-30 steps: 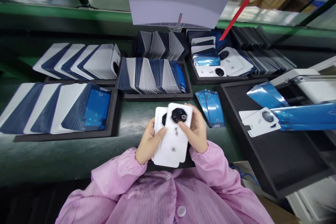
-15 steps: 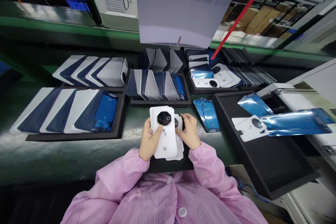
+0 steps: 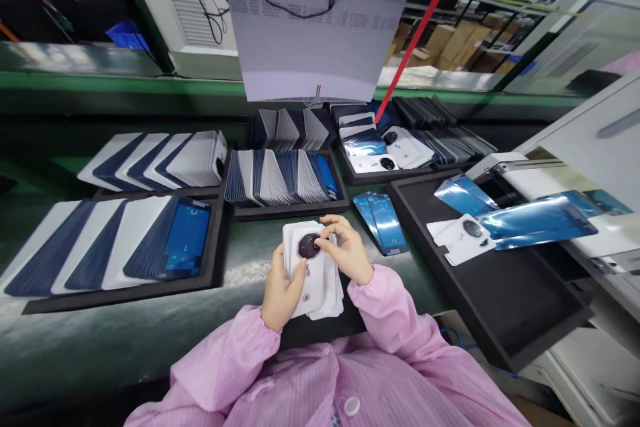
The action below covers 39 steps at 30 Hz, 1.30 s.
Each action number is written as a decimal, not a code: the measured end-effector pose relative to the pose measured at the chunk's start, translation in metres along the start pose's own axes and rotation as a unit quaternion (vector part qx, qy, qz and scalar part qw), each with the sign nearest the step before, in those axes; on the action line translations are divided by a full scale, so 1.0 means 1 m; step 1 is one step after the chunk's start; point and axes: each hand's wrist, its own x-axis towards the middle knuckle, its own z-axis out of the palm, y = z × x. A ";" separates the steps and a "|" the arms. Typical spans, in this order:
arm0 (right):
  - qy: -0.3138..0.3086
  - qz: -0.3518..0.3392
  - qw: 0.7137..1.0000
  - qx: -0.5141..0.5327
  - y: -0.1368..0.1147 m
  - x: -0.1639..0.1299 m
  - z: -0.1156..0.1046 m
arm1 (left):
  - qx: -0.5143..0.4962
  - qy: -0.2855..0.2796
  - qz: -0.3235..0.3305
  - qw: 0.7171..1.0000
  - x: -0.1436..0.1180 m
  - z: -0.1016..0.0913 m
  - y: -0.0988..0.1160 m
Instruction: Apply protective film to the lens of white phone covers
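Note:
My left hand grips a small stack of white phone back covers from the left side, thumb on the top cover. The top cover has a dark round camera ring. My right hand pinches at that ring with thumb and fingers from the right. Both hands hover above the green bench near my chest, in pink sleeves.
Black trays of upright white and dark blue covers stand left and centre. Blue film sheets lie to the right of my hands. A large black tray at right holds a white cover and blue films. A white machine stands far right.
The covers have been drawn together into one stack in my left hand. My right hand has moved from the stack's right edge up onto the camera ring. The view has tilted upward.

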 end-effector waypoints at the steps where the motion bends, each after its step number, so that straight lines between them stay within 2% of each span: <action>1: 0.012 -0.024 0.999 -0.021 0.000 -0.003 0.001 | -0.011 0.001 -0.009 1.000 0.001 0.001 0.001; 4: 0.027 -0.142 0.985 -0.089 -0.005 -0.016 0.005 | -0.050 0.009 -0.040 0.998 0.007 0.001 0.004; 7: -0.023 -0.251 0.963 -0.100 -0.010 -0.023 0.008 | -0.052 0.029 -0.057 0.997 0.012 0.000 0.005; 12: -0.069 -0.335 0.936 -0.078 -0.010 -0.020 0.008 | -0.078 0.028 -0.095 0.992 0.015 -0.004 0.002; 19: -0.104 -0.330 0.936 -0.065 -0.008 -0.019 0.007 | -0.065 0.044 -0.098 0.992 0.017 -0.008 0.000; 25: -0.102 -0.330 0.937 -0.052 -0.009 -0.019 0.005 | -0.047 0.048 -0.106 0.992 0.015 -0.008 0.001; 39: -0.094 -0.331 0.938 -0.040 -0.008 -0.019 0.002 | -0.027 0.052 -0.062 0.996 0.009 -0.006 0.003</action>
